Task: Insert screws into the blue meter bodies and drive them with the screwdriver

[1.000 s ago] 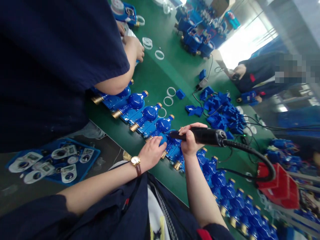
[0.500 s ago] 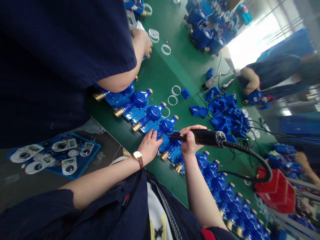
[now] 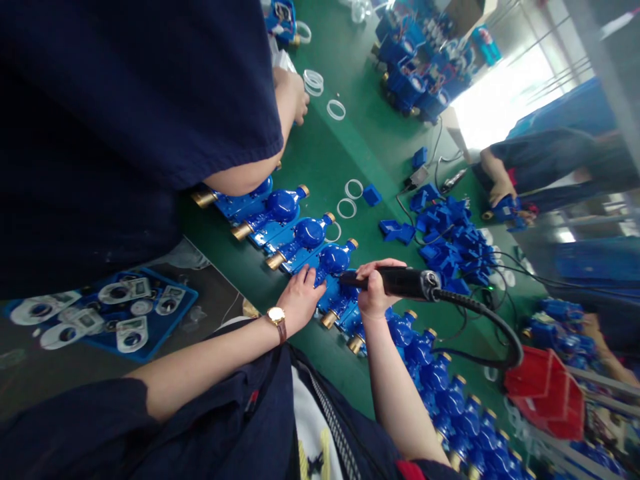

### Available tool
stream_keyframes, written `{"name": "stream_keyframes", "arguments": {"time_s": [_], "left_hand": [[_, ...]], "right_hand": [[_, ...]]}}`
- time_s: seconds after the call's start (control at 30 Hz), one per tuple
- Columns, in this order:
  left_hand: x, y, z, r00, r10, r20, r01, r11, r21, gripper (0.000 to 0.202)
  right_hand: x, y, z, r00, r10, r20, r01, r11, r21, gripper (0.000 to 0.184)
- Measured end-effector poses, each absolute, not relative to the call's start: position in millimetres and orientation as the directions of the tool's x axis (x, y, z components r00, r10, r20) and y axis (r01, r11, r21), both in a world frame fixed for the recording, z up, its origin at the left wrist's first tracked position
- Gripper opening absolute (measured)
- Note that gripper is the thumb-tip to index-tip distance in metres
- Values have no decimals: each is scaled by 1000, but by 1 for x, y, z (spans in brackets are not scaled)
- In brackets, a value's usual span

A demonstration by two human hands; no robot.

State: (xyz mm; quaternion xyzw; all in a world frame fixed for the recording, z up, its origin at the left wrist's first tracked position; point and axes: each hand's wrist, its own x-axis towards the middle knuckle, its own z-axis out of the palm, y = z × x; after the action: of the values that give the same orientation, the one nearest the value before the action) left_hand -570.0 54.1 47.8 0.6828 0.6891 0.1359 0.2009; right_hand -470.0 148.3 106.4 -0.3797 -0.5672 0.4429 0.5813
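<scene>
My right hand (image 3: pixel 374 293) is wrapped round a black corded electric screwdriver (image 3: pixel 407 283), held nearly level. Its tip points left into the row of glossy blue water meter bodies with brass ends; the exact contact point is hidden. My left hand (image 3: pixel 301 300), with a watch at the wrist, lies with fingers stretched out at the lower part of a blue meter body (image 3: pixel 334 259), close to the screwdriver tip. Beneath these bodies are flat light-blue plates (image 3: pixel 306 256). Another meter body (image 3: pixel 309 232) lies just to the left in the row.
Several more meter bodies (image 3: pixel 453 400) stand at lower right. Clear rings (image 3: pixel 347 208) and a heap of blue plastic parts (image 3: pixel 450 233) lie on the green table (image 3: pixel 320 160). A co-worker's arm (image 3: pixel 245 177) reaches in at left. A red bin (image 3: pixel 545 393) and a tray of white-rimmed parts (image 3: pixel 167 333) flank the table.
The view has shifted slightly. Both hands keep nearly the same places, with the screwdriver still in my right hand. The co-worker's hand at upper left has moved little.
</scene>
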Motion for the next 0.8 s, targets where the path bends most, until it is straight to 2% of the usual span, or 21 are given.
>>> {"name": "stream_keyframes", "arguments": {"time_s": [0.13,0.3,0.47,0.67,0.8], "left_hand": [[-569,54,48,9,996,-87,890,32,455,40],[-568,55,46,10,997,-72,900,23,436,38],[-568,57,42,-2,999,-54,900,25,435,38],[-568,59,42,6,998,-69,908,23,419,36],[-566,59,42,4,997,-71,916,25,402,34]], "right_hand": [[-468,149,103,-49,950,308,-62,305,-950,23],[-469,150,98,-57,948,314,-112,307,-945,21],[-464,154,120,-145,951,272,-142,252,-957,22],[-480,160,165,-137,909,394,-203,364,-909,21],[-504,161,155,-174,904,391,-229,349,-909,21]]}}
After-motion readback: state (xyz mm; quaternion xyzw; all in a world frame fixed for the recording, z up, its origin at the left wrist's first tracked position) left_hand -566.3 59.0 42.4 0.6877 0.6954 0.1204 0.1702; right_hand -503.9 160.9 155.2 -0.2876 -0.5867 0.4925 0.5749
